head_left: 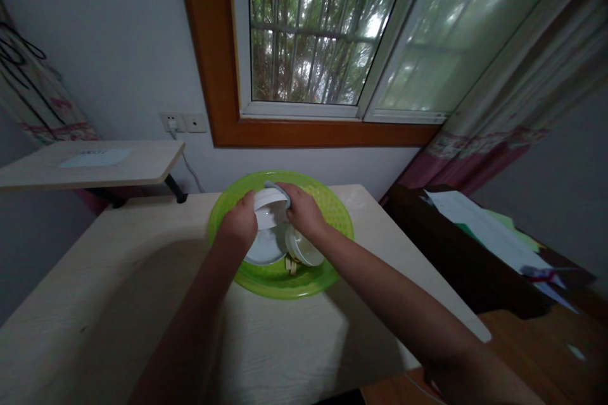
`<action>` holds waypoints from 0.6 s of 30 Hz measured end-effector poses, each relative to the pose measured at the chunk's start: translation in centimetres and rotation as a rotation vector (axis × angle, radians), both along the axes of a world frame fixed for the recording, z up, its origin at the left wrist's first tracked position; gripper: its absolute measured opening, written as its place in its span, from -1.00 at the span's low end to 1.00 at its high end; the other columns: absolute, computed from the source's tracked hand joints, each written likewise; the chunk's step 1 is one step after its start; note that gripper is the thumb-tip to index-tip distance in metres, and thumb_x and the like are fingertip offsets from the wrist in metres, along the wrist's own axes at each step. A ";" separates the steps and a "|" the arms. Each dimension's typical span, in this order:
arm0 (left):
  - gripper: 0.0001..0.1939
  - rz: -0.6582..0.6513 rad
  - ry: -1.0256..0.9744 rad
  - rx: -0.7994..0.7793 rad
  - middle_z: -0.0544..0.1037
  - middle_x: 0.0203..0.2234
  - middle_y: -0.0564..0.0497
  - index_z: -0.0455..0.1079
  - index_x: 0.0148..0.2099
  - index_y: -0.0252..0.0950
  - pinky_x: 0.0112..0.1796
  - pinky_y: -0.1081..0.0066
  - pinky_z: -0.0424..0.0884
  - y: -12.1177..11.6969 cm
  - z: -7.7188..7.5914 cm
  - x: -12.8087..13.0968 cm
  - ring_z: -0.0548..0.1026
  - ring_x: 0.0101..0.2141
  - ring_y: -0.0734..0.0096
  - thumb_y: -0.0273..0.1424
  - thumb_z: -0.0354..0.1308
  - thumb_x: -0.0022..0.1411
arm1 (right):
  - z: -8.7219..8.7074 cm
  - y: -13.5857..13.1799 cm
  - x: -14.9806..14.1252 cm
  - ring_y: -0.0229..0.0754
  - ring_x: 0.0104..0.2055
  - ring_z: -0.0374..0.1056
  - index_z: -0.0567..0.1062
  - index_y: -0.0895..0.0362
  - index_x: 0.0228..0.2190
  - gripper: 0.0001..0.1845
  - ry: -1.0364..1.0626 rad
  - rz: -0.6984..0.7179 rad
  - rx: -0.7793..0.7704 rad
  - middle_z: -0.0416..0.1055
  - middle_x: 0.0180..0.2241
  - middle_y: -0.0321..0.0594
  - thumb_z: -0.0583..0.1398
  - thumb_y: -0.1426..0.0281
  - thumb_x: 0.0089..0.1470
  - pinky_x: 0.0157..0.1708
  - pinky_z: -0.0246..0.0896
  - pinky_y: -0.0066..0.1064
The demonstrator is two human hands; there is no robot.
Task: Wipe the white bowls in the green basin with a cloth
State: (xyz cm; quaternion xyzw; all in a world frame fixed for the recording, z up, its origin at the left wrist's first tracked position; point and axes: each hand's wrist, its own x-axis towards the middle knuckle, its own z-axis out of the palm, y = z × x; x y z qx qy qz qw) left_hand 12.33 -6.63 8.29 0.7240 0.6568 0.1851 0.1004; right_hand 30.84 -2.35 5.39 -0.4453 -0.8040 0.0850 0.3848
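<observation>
My left hand is closed on the rim of a white bowl, which is tilted over the green basin. At the bowl's far right edge, my right hand is closed around a thin grey-blue piece that looks like cloth and touches the bowl. Under the bowl, a white plate lies in the basin. A second white bowl rests on its side right of the plate. Small pale pieces sit beside it, too small to name.
The basin stands on a pale wooden table against the wall under a window. A raised shelf with a paper is at the left. To the right, a dark piece of furniture bears papers.
</observation>
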 end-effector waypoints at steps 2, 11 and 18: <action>-0.42 -0.023 0.043 0.020 0.46 0.21 -0.37 0.15 0.43 -0.45 0.15 0.11 0.41 -0.2 0.1 -0.1 0.54 0.11 0.01 -0.54 -0.17 0.40 | 0.4 -0.7 -0.3 -0.06 0.16 0.40 0.43 0.02 0.19 -0.32 -0.081 0.015 0.004 0.48 0.16 -0.13 0.14 0.64 0.06 0.20 0.28 -0.21; -0.40 -0.080 -0.022 0.127 0.46 0.24 -0.24 0.18 0.43 -0.38 0.25 0.24 0.31 0.7 -0.7 -0.8 0.45 0.22 0.17 -0.52 -0.06 0.37 | -0.4 0.3 -0.2 -0.05 0.11 0.46 0.51 0.10 0.11 -0.39 0.059 -0.036 -0.032 0.55 0.08 -0.10 0.11 0.66 0.04 0.18 0.30 -0.18; -0.45 -0.019 -0.064 0.002 0.58 0.10 -0.21 0.25 0.36 -0.35 0.12 0.28 0.41 1.2 -1.3 -0.7 0.56 0.08 0.14 -0.37 0.04 0.36 | -1.3 2.0 0.4 -0.04 -0.11 0.54 0.62 0.14 -0.10 -0.66 0.263 -0.190 -0.234 0.64 -0.14 -0.14 0.18 0.55 0.10 -0.04 0.42 -0.22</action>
